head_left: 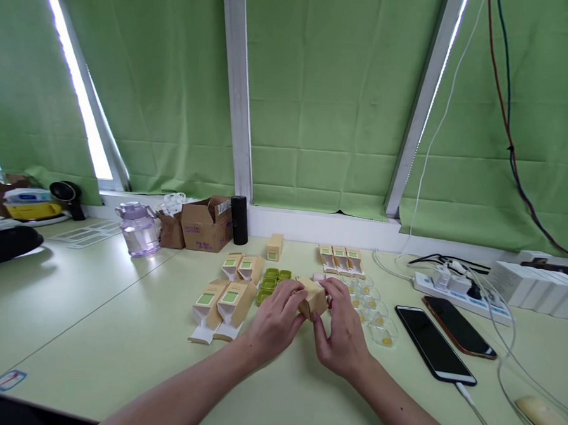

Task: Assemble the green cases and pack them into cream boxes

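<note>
Here we are, mid-bench [137,370], with the box [312,298] between our two hands, and both are on the job. Our left hand [277,319] is clamped on its left side, and our right hand [342,333] grips its right, thumb low at the near corner, fingers around the far side. We can't tell whether the underside clears the bench, nor whether every flap is seated.

So, how do we play this well? Light pressure, we'd say: this looks like thin card, and a hard squeeze could bow the panels. Better that we press at the corners and folds, where it should be stiffest, and let the left steady while the right thumb works the edge. Square first, firm second!

Watch the elbow room, too. The green cups [267,283] sit just beyond our left hand, and the clear cups [377,306] spread close by on the right, so small wrist turns look safest. Over to the left, open boxes [231,296] lie with white flaps toward us, well placed to stay out of our forearms' way.
</note>
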The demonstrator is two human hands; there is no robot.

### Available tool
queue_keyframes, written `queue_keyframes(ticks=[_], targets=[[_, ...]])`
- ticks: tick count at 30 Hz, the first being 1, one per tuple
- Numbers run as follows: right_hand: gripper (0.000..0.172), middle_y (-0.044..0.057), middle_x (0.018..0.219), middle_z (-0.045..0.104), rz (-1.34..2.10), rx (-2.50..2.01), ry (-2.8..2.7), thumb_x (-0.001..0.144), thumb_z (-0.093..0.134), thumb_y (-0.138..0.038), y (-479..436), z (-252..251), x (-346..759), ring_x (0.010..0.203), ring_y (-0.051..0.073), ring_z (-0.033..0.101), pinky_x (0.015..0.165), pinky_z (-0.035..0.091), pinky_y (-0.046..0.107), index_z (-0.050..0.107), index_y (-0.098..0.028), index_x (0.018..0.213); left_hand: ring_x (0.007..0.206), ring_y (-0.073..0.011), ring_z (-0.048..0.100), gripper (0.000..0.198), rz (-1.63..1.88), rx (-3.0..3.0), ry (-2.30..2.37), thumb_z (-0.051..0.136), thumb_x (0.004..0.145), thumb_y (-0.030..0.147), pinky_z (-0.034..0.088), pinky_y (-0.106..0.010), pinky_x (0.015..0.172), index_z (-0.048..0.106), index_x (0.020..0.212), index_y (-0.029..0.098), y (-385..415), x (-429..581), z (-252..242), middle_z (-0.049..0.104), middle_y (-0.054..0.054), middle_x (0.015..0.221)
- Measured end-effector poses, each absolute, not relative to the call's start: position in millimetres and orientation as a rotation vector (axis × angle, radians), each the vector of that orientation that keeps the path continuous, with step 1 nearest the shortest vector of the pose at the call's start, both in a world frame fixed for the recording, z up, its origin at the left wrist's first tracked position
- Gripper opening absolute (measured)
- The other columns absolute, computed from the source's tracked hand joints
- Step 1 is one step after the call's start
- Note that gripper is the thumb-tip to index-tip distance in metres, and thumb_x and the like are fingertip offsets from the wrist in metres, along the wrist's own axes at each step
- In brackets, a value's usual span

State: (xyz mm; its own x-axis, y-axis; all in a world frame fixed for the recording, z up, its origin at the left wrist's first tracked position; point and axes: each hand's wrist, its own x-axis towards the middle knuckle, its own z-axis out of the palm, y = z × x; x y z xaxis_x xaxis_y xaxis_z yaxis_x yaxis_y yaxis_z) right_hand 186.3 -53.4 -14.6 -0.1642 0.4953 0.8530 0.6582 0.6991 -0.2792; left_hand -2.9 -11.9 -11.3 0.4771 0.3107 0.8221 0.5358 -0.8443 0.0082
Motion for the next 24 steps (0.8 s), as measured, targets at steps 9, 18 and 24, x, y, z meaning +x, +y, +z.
queue_keyframes(ticks=[9, 18, 24], targets=[[0.07, 0.021, 0.146, 0.049, -0.211, -0.897, -1.821, 0.095, 0.052, -0.011, -52.7, -22.9, 180.1, 0.144, 0.038, 0.046, 0.104, 0.058, 0.062, 0.027, -0.022, 0.159, 0.119, -0.0292, 0.067, 0.037, -1.191, -2.403, -0.671, 0.055, 0.099, 0.008, 0.062, -0.045, 0.096, 0.056, 0.134, 0.02, -15.1, -3.8, -9.6, 0.067, -0.014, 0.122], [0.07, 0.021, 0.145, 0.048, -0.215, -0.922, -1.828, 0.093, 0.052, -0.009, -52.9, -25.9, 180.1, 0.144, 0.038, 0.045, 0.109, 0.054, 0.066, 0.028, -0.021, 0.158, 0.114, -0.0283, 0.066, 0.032, -1.148, -2.383, -0.653, 0.055, 0.1, 0.008, 0.061, -0.041, 0.091, 0.056, 0.13, 0.018, -18.5, -1.3, -7.7, 0.067, -0.014, 0.12], [0.07, 0.02, 0.143, 0.049, -0.218, -0.933, -1.813, 0.091, 0.053, -0.009, -53.1, -24.7, 178.7, 0.143, 0.038, 0.046, 0.107, 0.055, 0.064, 0.03, -0.022, 0.156, 0.114, -0.0291, 0.065, 0.033, -1.128, -2.442, -0.703, 0.052, 0.099, 0.008, 0.06, -0.043, 0.092, 0.056, 0.131, 0.016, -20.3, -0.5, -6.6, 0.068, -0.015, 0.12]])
